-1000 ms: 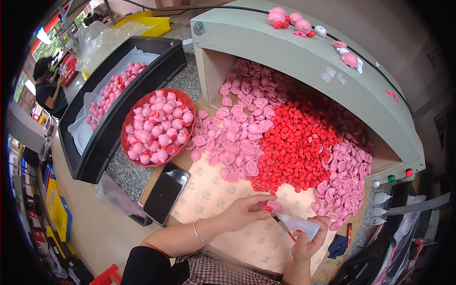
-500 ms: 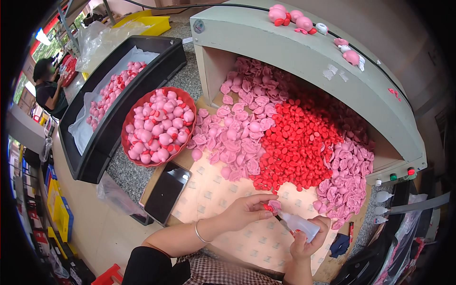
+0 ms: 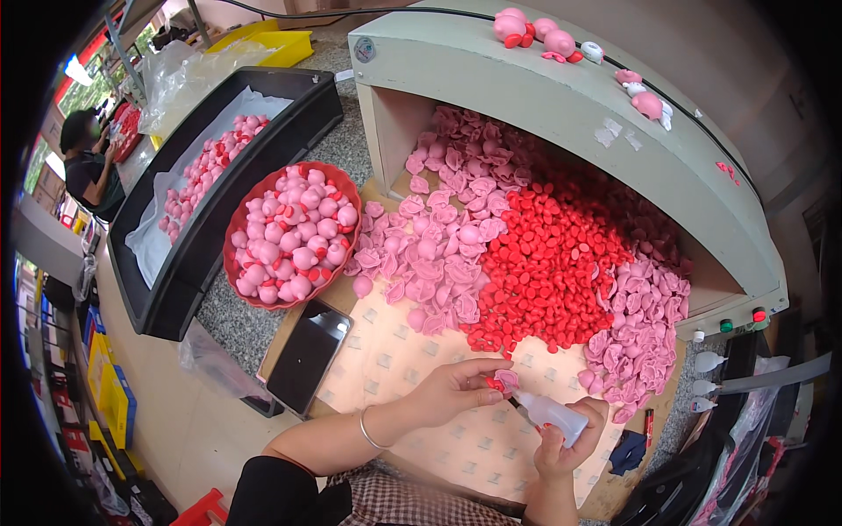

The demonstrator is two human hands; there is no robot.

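Two hands meet low over the patterned cardboard sheet (image 3: 395, 368) on your tabletop. Your left hand (image 3: 456, 390) pinches a small pink moulded plastic piece (image 3: 506, 380) between closed fingertips. Your right hand (image 3: 566, 438) is wrapped around a small translucent squeeze bottle (image 3: 553, 414), its nozzle touching that piece. Heaps of pink and red plastic parts (image 3: 544, 263) lie just beyond.

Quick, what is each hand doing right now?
Left hand: closed, pinching a small pink piece.
Right hand: closed around a small white squeeze bottle, nozzle at the piece.
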